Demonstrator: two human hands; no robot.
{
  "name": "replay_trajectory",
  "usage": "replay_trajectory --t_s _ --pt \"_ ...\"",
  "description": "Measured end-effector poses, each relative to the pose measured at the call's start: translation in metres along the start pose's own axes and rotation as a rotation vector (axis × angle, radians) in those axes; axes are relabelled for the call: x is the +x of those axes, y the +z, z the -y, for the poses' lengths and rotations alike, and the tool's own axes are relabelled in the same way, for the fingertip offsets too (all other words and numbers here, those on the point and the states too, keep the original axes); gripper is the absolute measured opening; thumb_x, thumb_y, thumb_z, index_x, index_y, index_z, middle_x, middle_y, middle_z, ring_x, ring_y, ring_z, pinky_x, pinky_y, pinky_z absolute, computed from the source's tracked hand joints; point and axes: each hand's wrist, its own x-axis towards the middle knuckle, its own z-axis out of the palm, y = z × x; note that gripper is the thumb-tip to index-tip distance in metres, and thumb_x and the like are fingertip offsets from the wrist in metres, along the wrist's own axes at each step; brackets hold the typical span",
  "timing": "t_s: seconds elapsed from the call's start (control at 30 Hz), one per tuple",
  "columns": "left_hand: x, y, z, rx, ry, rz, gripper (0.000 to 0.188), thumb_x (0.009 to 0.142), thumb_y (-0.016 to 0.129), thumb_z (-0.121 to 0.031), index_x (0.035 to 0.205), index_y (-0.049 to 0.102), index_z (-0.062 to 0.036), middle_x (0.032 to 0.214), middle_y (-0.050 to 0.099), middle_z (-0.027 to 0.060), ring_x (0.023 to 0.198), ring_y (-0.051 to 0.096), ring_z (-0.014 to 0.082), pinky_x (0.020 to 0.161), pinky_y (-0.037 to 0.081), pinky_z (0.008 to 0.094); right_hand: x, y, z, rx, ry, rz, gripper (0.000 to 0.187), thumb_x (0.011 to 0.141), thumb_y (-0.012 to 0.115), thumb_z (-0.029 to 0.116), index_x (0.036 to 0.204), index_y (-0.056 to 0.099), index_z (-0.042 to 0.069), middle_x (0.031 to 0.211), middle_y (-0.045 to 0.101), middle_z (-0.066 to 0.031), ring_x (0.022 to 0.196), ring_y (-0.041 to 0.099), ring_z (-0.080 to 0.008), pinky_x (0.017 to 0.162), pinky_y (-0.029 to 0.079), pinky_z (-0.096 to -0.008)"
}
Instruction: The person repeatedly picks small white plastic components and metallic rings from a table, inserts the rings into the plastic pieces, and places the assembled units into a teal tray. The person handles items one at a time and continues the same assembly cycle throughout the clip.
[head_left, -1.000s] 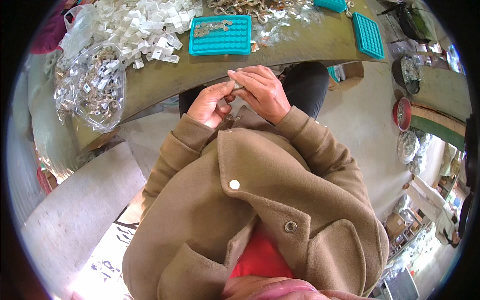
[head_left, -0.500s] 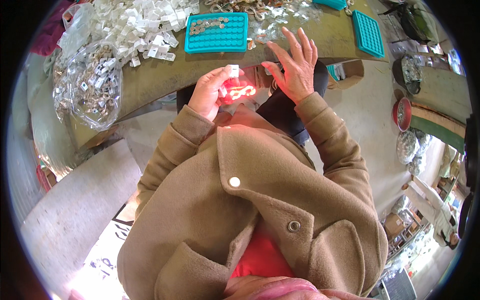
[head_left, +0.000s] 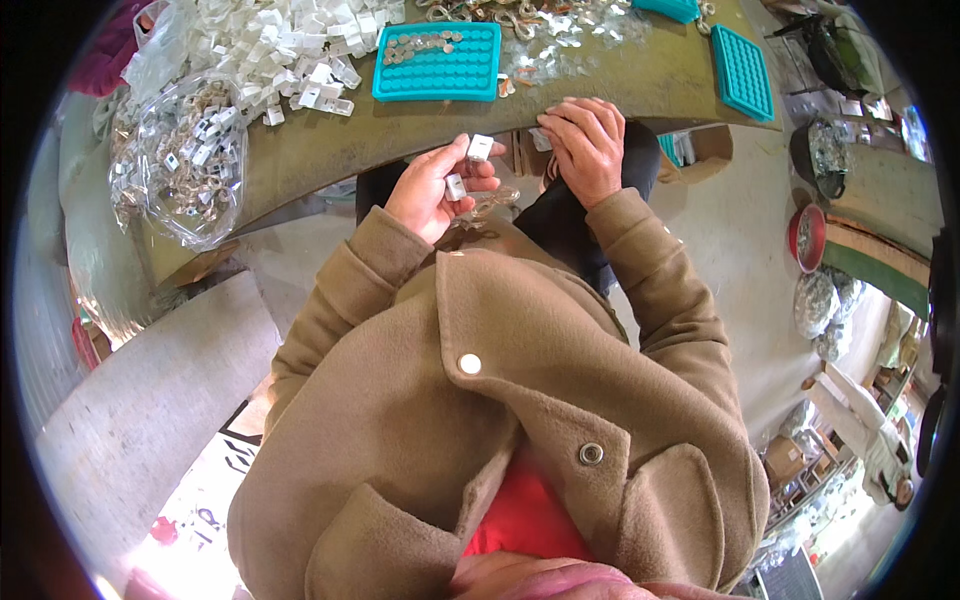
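Observation:
My left hand (head_left: 430, 190) is closed around a small white plastic box (head_left: 480, 148) at its fingertips. A second white box (head_left: 455, 187) rests lower in the same hand. Below the fingers hangs a clear, unlit string light (head_left: 492, 203), partly hidden. My right hand (head_left: 588, 145) is at the table's near edge, to the right of the left hand and apart from it. Its fingers are bent and pressed together; whatever they may hold is hidden.
On the table (head_left: 640, 95) stands a turquoise tray (head_left: 440, 88) with several coin-like discs. White boxes (head_left: 310, 45) are heaped at the left, beside a clear bag (head_left: 195, 170) of parts. Another turquoise tray (head_left: 742, 72) lies right. An open carton (head_left: 712, 150) is below the table edge.
The red glow at my left hand has gone out, and the white boxes have tilted. My right hand's spread fingers have come down and folded together.

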Motion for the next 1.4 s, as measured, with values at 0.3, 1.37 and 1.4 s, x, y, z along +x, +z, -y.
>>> replay_trajectory --t_s 0.3,1.37,1.4 --pt "-0.003 0.004 -0.010 -0.116 0.023 -0.051 0.035 0.098 0.058 -0.036 0.112 0.060 -0.0034 0.089 0.061 -0.0032 0.070 0.054 0.0003 0.047 0.038 0.0134 0.031 -0.009 0.032 0.906 0.876 0.062 0.013 0.096 0.058 0.006 0.102 0.065 -0.004 0.100 0.068 -0.0070 0.082 0.065 -0.0108 0.078 0.054 -0.0245" --pt "-0.020 -0.010 -0.021 -0.134 0.223 0.053 0.028 0.099 0.056 -0.033 0.101 0.060 -0.0058 0.084 0.060 -0.0018 0.054 0.040 -0.0024 0.039 0.029 0.0134 0.089 -0.001 0.083 0.513 0.162 0.316 0.009 0.085 0.061 0.001 0.094 0.060 0.002 0.087 0.063 -0.0113 0.077 0.062 -0.0302 0.067 0.051 -0.0338" --pt "-0.019 -0.010 -0.020 -0.089 0.247 0.025 0.026 0.099 0.056 -0.032 0.102 0.060 -0.0063 0.084 0.061 -0.0016 0.054 0.040 -0.0025 0.039 0.029 0.0134 0.089 0.000 0.083 0.508 0.181 0.329 0.008 0.086 0.062 0.001 0.094 0.061 0.002 0.086 0.063 -0.0109 0.076 0.063 -0.0285 0.066 0.051 -0.0331"
